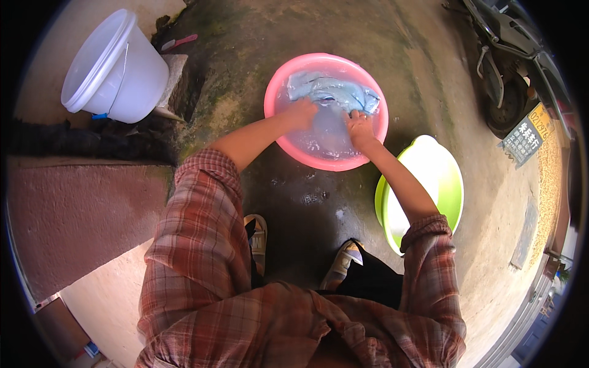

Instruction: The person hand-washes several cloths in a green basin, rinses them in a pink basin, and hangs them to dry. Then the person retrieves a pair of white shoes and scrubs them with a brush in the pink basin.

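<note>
A pink plastic basin [326, 164] of cloudy, sudsy water sits on the wet floor before me. Wet light-blue cloth [338, 89] lies bunched along its far side, partly under water. My left hand [301, 114], blurred, is inside the basin at the cloth's near left edge. Across from it, my right hand [360, 129], with a ring on one finger, has its fingertips at the cloth's near right edge. The picture does not settle whether either hand grips the fabric.
A green and white plastic basin [453, 193] leans by my right forearm. At the upper left, a white bucket [138, 78] with a wire handle stands on a ledge, near a pink-handled brush [180, 42]. A parked two-wheeler [506, 92] occupies the upper right.
</note>
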A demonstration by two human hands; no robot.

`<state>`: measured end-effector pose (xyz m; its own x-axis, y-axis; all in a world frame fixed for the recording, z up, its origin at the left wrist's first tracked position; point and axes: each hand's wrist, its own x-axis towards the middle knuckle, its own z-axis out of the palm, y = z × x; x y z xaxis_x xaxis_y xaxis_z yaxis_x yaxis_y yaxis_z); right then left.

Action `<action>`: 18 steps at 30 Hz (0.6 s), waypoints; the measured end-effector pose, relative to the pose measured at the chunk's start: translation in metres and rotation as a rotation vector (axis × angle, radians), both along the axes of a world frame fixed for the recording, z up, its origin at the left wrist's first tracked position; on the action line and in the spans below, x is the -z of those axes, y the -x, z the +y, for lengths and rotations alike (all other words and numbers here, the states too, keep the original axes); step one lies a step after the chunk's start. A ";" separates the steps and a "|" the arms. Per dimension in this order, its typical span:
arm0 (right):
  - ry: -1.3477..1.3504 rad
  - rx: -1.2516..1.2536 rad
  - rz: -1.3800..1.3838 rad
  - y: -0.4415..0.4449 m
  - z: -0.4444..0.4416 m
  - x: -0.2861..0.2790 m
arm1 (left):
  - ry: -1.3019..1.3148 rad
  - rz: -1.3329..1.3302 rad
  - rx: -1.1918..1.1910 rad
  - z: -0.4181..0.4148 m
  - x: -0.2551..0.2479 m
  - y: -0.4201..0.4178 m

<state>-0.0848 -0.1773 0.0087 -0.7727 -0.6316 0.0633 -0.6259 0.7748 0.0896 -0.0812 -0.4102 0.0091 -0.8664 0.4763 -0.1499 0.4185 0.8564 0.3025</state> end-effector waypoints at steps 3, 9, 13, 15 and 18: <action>-0.149 0.014 -0.178 -0.002 0.000 0.013 | 0.012 -0.089 -0.035 0.008 0.011 -0.006; 0.096 0.095 -0.425 0.025 0.011 -0.037 | -0.196 -0.164 -0.040 -0.016 -0.037 0.017; 0.508 0.267 -0.236 0.046 0.038 -0.115 | -0.443 0.039 -0.237 -0.049 -0.119 0.039; 0.634 0.330 -0.125 0.051 0.045 -0.159 | -0.439 0.139 -0.333 -0.050 -0.179 0.037; 0.763 0.307 0.034 0.048 0.038 -0.227 | -0.610 0.358 -0.395 -0.062 -0.235 0.035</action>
